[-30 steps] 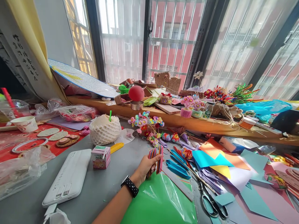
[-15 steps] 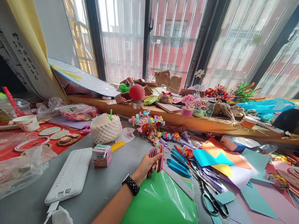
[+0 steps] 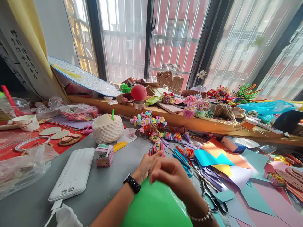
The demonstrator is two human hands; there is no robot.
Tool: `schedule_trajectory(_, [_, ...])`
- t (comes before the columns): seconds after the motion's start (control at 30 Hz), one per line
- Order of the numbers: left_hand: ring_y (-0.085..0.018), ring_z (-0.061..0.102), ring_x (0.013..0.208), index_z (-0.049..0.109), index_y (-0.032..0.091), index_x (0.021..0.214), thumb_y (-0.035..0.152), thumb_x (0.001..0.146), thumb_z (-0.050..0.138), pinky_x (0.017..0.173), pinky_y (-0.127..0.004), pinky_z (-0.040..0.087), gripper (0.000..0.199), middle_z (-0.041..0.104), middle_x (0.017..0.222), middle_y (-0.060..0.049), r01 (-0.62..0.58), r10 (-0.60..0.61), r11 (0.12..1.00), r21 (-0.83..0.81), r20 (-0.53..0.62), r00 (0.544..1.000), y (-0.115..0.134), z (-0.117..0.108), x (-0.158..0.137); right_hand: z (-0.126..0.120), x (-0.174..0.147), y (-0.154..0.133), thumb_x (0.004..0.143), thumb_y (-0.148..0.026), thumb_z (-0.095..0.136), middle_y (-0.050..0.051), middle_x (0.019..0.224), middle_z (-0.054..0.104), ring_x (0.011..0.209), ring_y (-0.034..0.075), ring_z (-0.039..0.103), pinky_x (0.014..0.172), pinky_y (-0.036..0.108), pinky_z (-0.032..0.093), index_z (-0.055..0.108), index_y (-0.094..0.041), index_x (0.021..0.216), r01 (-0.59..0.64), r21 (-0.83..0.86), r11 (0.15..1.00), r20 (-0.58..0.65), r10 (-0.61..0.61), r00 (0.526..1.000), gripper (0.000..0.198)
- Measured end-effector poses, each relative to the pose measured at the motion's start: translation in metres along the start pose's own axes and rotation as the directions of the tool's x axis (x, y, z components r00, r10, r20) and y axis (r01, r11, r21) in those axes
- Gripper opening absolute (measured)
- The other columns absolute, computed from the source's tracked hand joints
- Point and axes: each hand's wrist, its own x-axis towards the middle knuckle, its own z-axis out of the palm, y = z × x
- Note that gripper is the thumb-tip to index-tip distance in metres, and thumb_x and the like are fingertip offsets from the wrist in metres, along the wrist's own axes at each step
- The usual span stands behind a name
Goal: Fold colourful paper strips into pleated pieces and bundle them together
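Observation:
My left hand (image 3: 142,167), a dark dotted watch on its wrist, is closed around a stack of folded coloured paper (image 3: 152,150). Striped edges of the stack rise above the fingers, and the rest is hidden. My right hand (image 3: 174,176), with a beaded bracelet, is close in front of the left one. Its fingers are curled and slightly blurred; whether anything is between them is hidden. Beneath both hands lies a shiny green sheet (image 3: 153,205). Blue folded paper strips (image 3: 181,160) lie just beyond the right hand.
Right of the hands are scissors (image 3: 214,201), orange paper (image 3: 213,146) and teal paper (image 3: 257,197). A white power bank (image 3: 72,175), a small pink box (image 3: 104,156) and a net-wrapped coconut (image 3: 107,128) stand left. Bead-coloured flowers (image 3: 149,121) stand behind, below the cluttered sill (image 3: 106,105).
My right hand has come into view from the lower right, up to the left hand. My left hand still holds the paper stack, almost in the same place.

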Motion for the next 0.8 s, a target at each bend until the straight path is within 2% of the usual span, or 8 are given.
schedule_trajectory(0.1, [-0.001, 0.021, 0.03, 0.055, 0.011, 0.061, 0.045, 0.058, 0.059, 0.033, -0.018, 0.015, 0.034, 0.029, 0.033, 0.009, -0.018, 0.019, 0.999, -0.035, 0.008, 1.0, 0.001, -0.001, 0.0, -0.027, 0.034, 0.019, 0.068, -0.042, 0.053, 0.001, 0.063, 0.058, 0.062, 0.015, 0.052, 0.057, 0.026, 0.04, 0.061, -0.02, 0.065, -0.028, -0.031, 0.999, -0.189, 0.022, 0.982, 0.024])
schedule_trajectory(0.2, [0.0, 0.021, 0.031, 0.056, 0.01, 0.071, 0.041, 0.06, 0.06, 0.033, -0.016, 0.015, 0.034, 0.042, 0.04, 0.006, -0.024, 0.026, 0.998, -0.054, 0.039, 0.999, 0.003, 0.0, -0.001, -0.043, 0.047, 0.045, 0.065, -0.039, 0.057, 0.003, 0.072, 0.06, 0.068, 0.016, 0.053, 0.062, 0.027, 0.04, 0.061, -0.018, 0.076, -0.085, -0.046, 0.995, -0.302, 0.067, 0.951, 0.024])
schedule_trajectory(0.27, [0.0, 0.022, 0.03, 0.055, 0.01, 0.069, 0.04, 0.059, 0.061, 0.033, -0.016, 0.016, 0.031, 0.043, 0.041, 0.006, -0.032, 0.035, 0.998, -0.058, 0.055, 0.998, 0.003, 0.001, -0.001, -0.044, 0.045, 0.059, 0.064, -0.038, 0.059, 0.005, 0.079, 0.061, 0.075, 0.018, 0.053, 0.066, 0.029, 0.04, 0.062, -0.017, 0.08, -0.146, -0.051, 0.988, -0.285, 0.125, 0.95, 0.027])
schedule_trajectory(0.37, [-0.001, 0.023, 0.029, 0.055, 0.011, 0.068, 0.04, 0.058, 0.061, 0.032, -0.016, 0.017, 0.031, 0.032, 0.034, 0.01, -0.034, 0.036, 0.999, -0.04, 0.054, 0.998, 0.003, 0.001, -0.002, -0.04, 0.039, 0.069, 0.065, -0.038, 0.057, 0.004, 0.081, 0.062, 0.075, 0.018, 0.054, 0.069, 0.03, 0.041, 0.062, -0.018, 0.081, -0.172, 0.004, 0.985, -0.214, 0.169, 0.962, 0.026])
schedule_trajectory(0.63, [-0.001, 0.025, 0.028, 0.047, 0.014, 0.057, 0.043, 0.058, 0.06, 0.032, -0.016, 0.02, 0.033, 0.031, 0.03, 0.01, -0.042, 0.036, 0.996, 0.076, 0.073, 0.997, 0.0, 0.002, 0.0, -0.037, 0.038, 0.069, 0.069, -0.04, 0.053, 0.003, 0.078, 0.062, 0.073, 0.017, 0.054, 0.069, 0.029, 0.041, 0.063, -0.017, 0.075, -0.11, 0.03, 0.994, -0.143, 0.113, 0.983, 0.026])
schedule_trajectory(0.8, [-0.002, 0.025, 0.027, 0.044, 0.014, 0.058, 0.041, 0.058, 0.061, 0.031, -0.016, 0.019, 0.031, 0.031, 0.03, 0.01, -0.033, 0.027, 0.997, 0.074, 0.076, 0.997, -0.001, 0.003, 0.0, -0.034, 0.036, 0.071, 0.068, -0.036, 0.054, 0.002, 0.076, 0.061, 0.071, 0.016, 0.054, 0.069, 0.029, 0.042, 0.062, -0.017, 0.075, -0.134, 0.167, 0.977, -0.165, 0.162, 0.973, 0.022])
